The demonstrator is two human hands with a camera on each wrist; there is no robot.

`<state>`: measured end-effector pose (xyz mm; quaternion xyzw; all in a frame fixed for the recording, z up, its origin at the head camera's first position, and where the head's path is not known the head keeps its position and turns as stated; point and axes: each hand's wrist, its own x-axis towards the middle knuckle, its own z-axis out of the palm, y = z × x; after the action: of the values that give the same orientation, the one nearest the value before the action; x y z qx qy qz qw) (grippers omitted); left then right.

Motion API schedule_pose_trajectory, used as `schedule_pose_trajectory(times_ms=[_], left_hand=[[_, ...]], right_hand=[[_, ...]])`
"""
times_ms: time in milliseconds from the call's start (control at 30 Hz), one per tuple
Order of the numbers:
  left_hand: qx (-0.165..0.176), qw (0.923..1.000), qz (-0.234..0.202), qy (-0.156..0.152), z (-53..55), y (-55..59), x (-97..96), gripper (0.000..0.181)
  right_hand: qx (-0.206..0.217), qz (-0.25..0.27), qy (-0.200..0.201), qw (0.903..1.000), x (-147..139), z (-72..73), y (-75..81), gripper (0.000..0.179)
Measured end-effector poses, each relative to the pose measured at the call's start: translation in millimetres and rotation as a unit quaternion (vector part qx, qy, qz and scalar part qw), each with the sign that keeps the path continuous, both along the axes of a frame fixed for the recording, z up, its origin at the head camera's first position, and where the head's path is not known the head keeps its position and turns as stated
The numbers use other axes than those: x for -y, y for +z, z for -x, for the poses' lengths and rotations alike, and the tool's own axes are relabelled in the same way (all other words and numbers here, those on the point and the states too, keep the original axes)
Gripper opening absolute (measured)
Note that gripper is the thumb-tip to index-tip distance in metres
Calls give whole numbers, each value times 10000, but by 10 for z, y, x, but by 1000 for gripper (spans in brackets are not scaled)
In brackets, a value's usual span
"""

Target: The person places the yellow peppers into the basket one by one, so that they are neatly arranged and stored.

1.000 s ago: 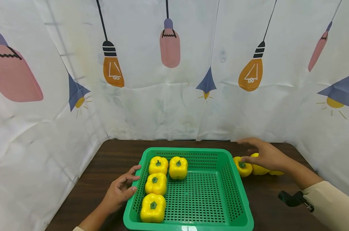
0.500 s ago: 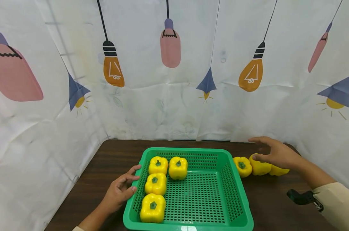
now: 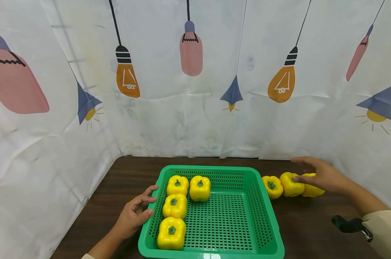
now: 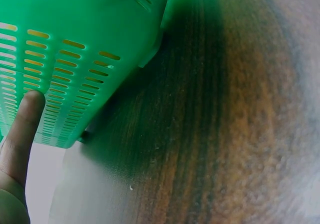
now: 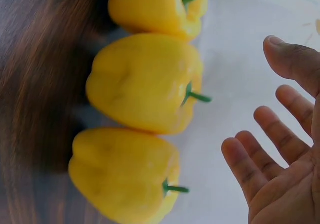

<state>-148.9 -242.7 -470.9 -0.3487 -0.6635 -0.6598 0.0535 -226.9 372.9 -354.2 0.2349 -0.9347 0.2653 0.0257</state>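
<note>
My left hand [image 3: 135, 212] rests its spread fingertips along the left rim of a green plastic basket [image 3: 275, 230]. In the left wrist view one straight finger [image 4: 26, 124] lies against the basket's slotted outer wall [image 4: 100, 14]. Over the right end of a row of yellow bell peppers hovers my right hand [image 3: 324, 174], fingers spread and holding nothing. That row has a near-basket bell pepper [image 3: 273, 187], a middle bell pepper [image 3: 290, 185] and a far-right bell pepper [image 3: 313, 190], partly covered by the hand. The right wrist view shows the hand [image 5: 285, 159] apart from them, above their stems.
Inside the basket several yellow bell peppers stand along the left side, one of them a front bell pepper [image 3: 171, 233]. Dark wood tabletop [image 3: 299, 230] lies under everything. A white patterned curtain [image 3: 195, 122] hangs behind and at both sides.
My right hand has moved to the right along the row of bell peppers, uncovering the middle one. The left hand and the basket have stayed in place.
</note>
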Motion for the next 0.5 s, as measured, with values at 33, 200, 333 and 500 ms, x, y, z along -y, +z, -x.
schedule_pose_trajectory(times_ms=[33,200,333,500], left_hand=[[-4,10000,-2,-3,0,1,0,31],[-10,10000,10,-5,-4,6,-1,31],[3,10000,26,18,-2,7,-3,31],[7,10000,30,49,2,7,-7,31]], right_hand=[[-36,-4,-14,10000,-23,0,-15,61],[83,-25,-75,9999,-146,2,-70,64],[241,-60,-175,9995,-230,5,-107,67],[364,-84,-311,9988,-308,13,-159,70]])
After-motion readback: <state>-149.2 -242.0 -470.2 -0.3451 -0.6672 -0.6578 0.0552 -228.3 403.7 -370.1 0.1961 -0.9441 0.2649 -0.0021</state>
